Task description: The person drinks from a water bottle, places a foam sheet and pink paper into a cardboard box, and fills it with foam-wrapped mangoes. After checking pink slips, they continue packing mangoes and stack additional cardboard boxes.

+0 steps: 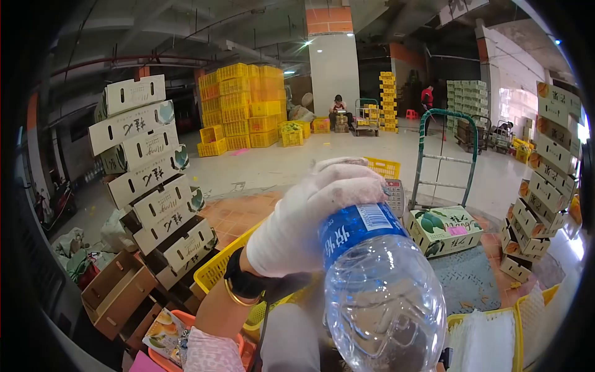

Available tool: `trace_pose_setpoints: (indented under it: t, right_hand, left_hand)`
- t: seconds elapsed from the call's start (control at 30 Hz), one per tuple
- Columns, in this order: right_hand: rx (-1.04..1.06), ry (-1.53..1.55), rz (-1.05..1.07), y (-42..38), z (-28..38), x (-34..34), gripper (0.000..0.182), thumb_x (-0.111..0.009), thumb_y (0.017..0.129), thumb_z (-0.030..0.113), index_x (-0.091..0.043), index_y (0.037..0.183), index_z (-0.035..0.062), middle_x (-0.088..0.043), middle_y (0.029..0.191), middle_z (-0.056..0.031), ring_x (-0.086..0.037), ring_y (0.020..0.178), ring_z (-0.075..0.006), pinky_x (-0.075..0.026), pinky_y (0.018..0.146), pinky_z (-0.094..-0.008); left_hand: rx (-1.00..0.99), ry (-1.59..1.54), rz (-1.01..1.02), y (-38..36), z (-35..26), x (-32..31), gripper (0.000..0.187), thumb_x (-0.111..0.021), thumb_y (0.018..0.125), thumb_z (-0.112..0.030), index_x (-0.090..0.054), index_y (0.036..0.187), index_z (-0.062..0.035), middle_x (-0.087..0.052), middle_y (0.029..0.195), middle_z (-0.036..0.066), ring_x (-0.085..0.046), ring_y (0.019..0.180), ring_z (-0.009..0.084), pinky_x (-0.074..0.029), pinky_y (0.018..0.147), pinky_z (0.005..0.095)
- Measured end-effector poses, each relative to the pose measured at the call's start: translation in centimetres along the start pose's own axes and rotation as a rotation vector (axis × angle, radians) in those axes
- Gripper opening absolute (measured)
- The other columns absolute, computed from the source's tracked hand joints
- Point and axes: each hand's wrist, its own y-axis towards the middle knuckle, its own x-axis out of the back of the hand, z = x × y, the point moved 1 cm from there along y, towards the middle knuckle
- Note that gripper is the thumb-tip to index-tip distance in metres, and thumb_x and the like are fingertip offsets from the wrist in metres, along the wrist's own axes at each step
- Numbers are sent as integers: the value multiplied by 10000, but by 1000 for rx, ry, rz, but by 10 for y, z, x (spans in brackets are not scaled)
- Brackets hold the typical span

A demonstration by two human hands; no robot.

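My left hand (338,195), in a white glove with dark smudges, is closed around the far, labelled part of a large clear plastic bottle (384,297). The bottle has a blue label (359,229) and is tilted, its clear end close to the camera. A dark watch (245,279) and a bracelet sit on the left wrist, below a pale patterned sleeve (214,350). I cannot see my right hand. Behind the bottle, part of a keypad device (395,193) shows beside the glove.
Stacked cartons stand at left (149,146) and right (555,155). A printed carton (445,229) lies before a green-handled trolley (474,146). Yellow crates (235,105) are piled farther back, near a seated person (338,108). Another person in red (427,98) stands behind. Yellow baskets (519,328) flank me.
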Motion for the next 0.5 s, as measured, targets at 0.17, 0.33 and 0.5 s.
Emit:
trace_pose_setpoints:
  t: [0.17,0.33,0.5]
  right_hand:
    - [-38,-8,42,2,2,1,364,-577,703,86,-497,1054,35,-543,882,-162,-531,820,-332,-422,737,-405]
    - [-10,-6,9,0,-2,-2,376,-581,687,70,-498,1052,36,-544,883,-164,-532,822,-333,-420,735,-408]
    - [-46,6,19,-3,-6,-4,367,-573,685,64,-503,1044,41,-543,894,-157,-525,846,-332,-415,752,-408]
  left_hand:
    - [62,-10,16,-1,0,2,505,-729,599,-79,-502,1050,-94,-537,1021,102,-512,969,310,-407,840,377]
    - [14,21,-1,-1,0,2,491,-718,610,-70,-500,1050,-88,-537,1024,100,-509,984,304,-403,849,372]
    - [51,15,41,-7,1,-2,511,-721,613,-75,-488,1067,-90,-538,1028,93,-502,998,301,-402,856,367]
